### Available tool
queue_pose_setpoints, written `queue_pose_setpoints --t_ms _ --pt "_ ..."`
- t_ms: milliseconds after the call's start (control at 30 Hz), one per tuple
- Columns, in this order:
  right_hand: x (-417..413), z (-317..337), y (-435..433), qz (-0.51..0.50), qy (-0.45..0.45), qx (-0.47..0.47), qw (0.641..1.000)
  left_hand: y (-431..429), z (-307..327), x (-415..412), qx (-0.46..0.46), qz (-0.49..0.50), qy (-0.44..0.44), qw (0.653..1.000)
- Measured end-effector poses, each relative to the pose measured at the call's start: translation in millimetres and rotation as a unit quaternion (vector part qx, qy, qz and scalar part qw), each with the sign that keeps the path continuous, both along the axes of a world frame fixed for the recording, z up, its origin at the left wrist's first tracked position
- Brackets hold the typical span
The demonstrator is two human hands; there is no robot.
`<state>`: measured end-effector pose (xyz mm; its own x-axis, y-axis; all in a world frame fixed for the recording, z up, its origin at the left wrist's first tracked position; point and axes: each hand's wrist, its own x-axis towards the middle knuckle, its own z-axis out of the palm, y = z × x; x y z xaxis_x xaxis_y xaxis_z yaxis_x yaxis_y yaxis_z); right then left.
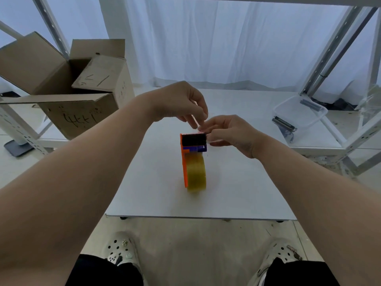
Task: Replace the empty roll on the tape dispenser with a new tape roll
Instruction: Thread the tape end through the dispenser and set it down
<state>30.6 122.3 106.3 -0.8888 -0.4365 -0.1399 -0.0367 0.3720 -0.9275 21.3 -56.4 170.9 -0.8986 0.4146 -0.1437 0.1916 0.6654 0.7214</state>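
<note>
An orange tape dispenser (184, 162) stands on its edge in the middle of the white table (156, 182). It has a black toothed cutter at its far end and a blue part below that. A yellowish tape roll (196, 174) sits mounted in it. Just above the cutter my left hand (181, 102) and my right hand (228, 133) meet. Their fingertips pinch together over what looks like the tape's free end, which is too faint to see clearly.
An open cardboard box (78, 93) stands at the back left, partly on the table. A clear plastic container (299, 114) holding metal parts sits at the right on a shelf frame. White metal racking flanks both sides. The table's front edge is near my feet.
</note>
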Motion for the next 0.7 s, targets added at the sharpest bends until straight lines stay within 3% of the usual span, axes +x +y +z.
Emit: queue_pose_setpoints --t_ms 167,533,700 --pt "4 6 -9 -0.021 0.076 0.021 0.997 -1 -1 0 0.010 0.030 -0.008 0.999" --pt "1 15 -20 -0.049 0.150 0.055 0.986 -8 -16 12 0.112 0.152 0.029 0.982" --pt "2 18 -31 -0.088 0.150 0.060 0.983 -12 -27 18 0.175 0.172 -0.038 0.969"
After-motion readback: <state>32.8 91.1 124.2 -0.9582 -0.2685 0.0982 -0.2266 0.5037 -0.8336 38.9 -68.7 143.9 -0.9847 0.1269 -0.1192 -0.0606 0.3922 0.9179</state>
